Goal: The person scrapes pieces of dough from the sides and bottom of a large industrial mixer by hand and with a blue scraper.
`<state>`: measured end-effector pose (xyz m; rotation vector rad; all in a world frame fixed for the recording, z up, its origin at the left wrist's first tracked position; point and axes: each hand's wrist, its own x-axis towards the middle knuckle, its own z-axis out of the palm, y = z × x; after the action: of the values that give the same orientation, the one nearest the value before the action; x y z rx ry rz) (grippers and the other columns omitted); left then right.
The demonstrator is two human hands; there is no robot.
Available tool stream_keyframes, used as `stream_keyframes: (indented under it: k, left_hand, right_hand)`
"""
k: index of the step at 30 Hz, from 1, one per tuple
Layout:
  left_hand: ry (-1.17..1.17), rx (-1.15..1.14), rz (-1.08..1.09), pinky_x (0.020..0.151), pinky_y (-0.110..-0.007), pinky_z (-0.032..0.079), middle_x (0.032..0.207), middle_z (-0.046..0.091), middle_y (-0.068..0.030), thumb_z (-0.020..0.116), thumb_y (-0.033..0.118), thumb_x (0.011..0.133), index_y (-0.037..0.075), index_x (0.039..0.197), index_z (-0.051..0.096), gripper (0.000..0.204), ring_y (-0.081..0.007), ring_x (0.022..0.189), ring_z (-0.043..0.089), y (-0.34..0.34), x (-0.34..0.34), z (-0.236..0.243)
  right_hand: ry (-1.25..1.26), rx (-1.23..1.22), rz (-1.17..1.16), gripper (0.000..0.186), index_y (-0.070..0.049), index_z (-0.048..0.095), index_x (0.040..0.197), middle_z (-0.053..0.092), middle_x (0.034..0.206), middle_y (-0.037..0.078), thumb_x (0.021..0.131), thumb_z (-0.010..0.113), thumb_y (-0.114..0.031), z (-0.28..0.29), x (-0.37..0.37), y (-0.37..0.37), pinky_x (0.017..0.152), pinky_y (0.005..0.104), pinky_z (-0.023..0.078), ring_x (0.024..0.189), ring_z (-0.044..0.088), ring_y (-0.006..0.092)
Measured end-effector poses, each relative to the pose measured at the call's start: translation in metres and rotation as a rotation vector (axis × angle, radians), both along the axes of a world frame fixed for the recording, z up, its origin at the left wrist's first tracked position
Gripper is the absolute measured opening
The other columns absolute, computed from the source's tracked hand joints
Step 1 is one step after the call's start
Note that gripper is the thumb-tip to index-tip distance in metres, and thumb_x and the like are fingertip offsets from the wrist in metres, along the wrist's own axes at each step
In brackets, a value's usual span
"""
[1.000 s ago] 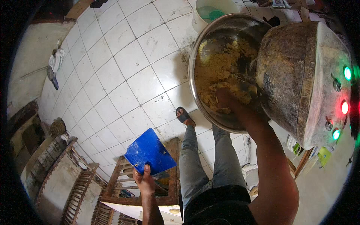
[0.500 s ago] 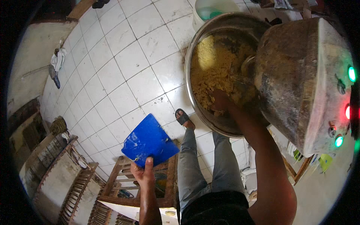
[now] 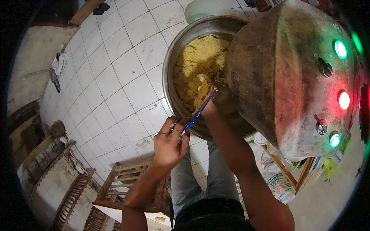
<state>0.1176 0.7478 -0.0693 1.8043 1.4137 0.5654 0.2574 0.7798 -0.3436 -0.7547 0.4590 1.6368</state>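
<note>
My left hand (image 3: 169, 142) pinches a flat blue scraper (image 3: 196, 116), seen nearly edge-on, between thumb and fingers. The scraper's far end reaches over the near rim of a large metal mixing bowl (image 3: 166, 73). My right hand (image 3: 209, 109) is inside the bowl, close to the scraper's tip; its fingers are mostly hidden, so whether they grip anything does not show. Crumbly yellow dough (image 3: 204, 56) lies in the bowl, paler at the far side and darker near my right hand. Pale bits stick to the scraper's edge.
The stained mixer housing (image 3: 254, 73), with lit green and red lamps and knobs, overhangs the bowl's right side. A pale bucket (image 3: 204, 9) stands behind the bowl. A wooden slatted stand (image 3: 115, 181) is at lower left; a printed plastic sack (image 3: 278, 184) is at lower right.
My left hand has carried the blue scraper right and up to the bowl and turned it edge-on. My right hand is still in the bowl. The view has shifted, so bowl and mixer appear further left.
</note>
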Motion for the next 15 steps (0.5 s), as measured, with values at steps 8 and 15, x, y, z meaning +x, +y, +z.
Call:
stream_keyframes:
  k: [8, 15]
  left_hand:
    - [0.122, 0.082, -0.076, 0.069, -0.039, 0.055, 0.094, 0.062, -0.0174, 0.068, -0.003, 0.078, 0.0, 0.097, 0.062, 0.021, -0.0352, 0.081, 0.066, -0.023, 0.027, 0.0]
    - [0.234, 0.127, -0.182, 0.061, -0.041, 0.053, 0.091, 0.06, -0.0146, 0.07, -0.002, 0.073, 0.002, 0.094, 0.059, 0.024, -0.0341, 0.076, 0.064, -0.016, 0.033, 0.011]
  right_hand:
    - [0.178, 0.327, -0.082, 0.053, -0.018, 0.052, 0.136, 0.058, 0.133, 0.006, 0.099, 0.041, -0.054, 0.007, 0.0, -0.019, 0.095, 0.0481, 0.052, 0.119, 0.057, 0.0304]
    - [-0.045, 0.168, -0.102, 0.055, -0.015, 0.048, 0.142, 0.054, 0.14, 0.008, 0.1, 0.043, -0.05, 0.028, 0.004, -0.029, 0.098, 0.0541, 0.049, 0.125, 0.052, 0.0358]
